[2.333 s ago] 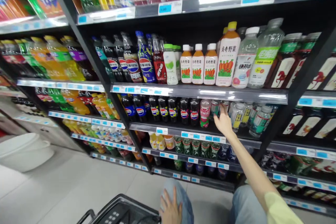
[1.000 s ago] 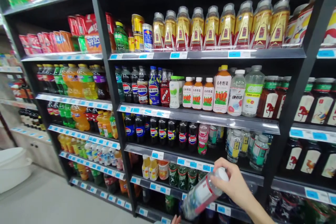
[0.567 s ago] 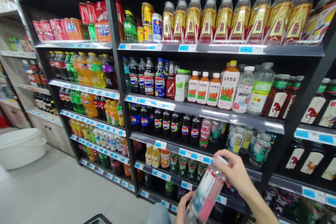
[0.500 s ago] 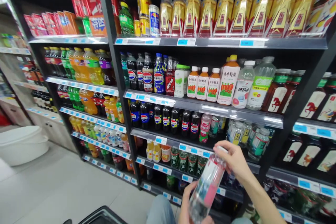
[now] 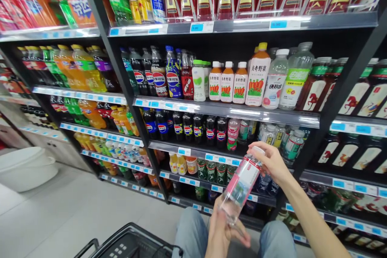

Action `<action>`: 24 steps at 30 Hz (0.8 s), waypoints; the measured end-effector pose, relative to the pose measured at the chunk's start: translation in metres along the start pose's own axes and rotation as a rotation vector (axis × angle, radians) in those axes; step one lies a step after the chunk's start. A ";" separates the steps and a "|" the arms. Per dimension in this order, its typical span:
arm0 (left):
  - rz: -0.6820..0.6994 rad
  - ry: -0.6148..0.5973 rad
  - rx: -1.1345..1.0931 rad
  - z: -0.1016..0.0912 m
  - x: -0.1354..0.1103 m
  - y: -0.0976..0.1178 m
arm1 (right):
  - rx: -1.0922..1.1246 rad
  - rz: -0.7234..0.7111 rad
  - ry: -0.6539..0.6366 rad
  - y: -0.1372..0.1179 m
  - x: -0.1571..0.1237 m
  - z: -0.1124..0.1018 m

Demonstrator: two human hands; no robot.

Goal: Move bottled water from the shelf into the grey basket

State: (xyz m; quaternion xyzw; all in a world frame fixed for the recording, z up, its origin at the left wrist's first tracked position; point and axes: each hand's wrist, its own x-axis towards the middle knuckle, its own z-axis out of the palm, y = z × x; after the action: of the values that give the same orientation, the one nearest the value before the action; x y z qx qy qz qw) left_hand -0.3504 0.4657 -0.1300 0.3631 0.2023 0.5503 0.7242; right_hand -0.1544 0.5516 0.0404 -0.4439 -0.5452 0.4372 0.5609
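I hold a clear plastic bottle (image 5: 240, 185) with a pink and white label, tilted, in front of the drink shelves. My right hand (image 5: 270, 162) grips its white cap end at the top. My left hand (image 5: 222, 231) cups the bottle's base from below, fingers curled round it. Both hands are just above my knees in blue jeans. Behind the bottle is the shelf row (image 5: 211, 154) with dark cola bottles and small water bottles.
Black shelving full of drinks fills the view: juice bottles (image 5: 229, 82) and large water bottles (image 5: 298, 76) one row up, soda bottles (image 5: 78, 68) at left. A black shopping basket (image 5: 130, 244) sits on the floor by my knees. A white tub (image 5: 26, 167) stands at left.
My right hand took a bottle from the shelf and drew it down toward me. My left hand rose from my knee and now holds the bottle's base. The view tilted down again.
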 end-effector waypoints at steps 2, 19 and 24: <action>-0.144 -0.116 -0.114 -0.005 0.003 -0.005 | -0.027 -0.020 -0.027 -0.001 -0.002 0.002; -0.198 -0.196 -0.294 -0.006 0.000 0.011 | -0.102 -0.200 0.029 0.008 0.001 0.013; 0.180 -0.052 0.078 -0.008 -0.006 -0.006 | 0.187 0.008 -0.023 0.032 -0.017 0.030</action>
State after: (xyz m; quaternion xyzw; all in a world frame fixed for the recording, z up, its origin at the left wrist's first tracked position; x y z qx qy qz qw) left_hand -0.3544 0.4620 -0.1403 0.4219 0.1710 0.5953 0.6621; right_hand -0.1848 0.5429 0.0059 -0.3867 -0.5067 0.4934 0.5919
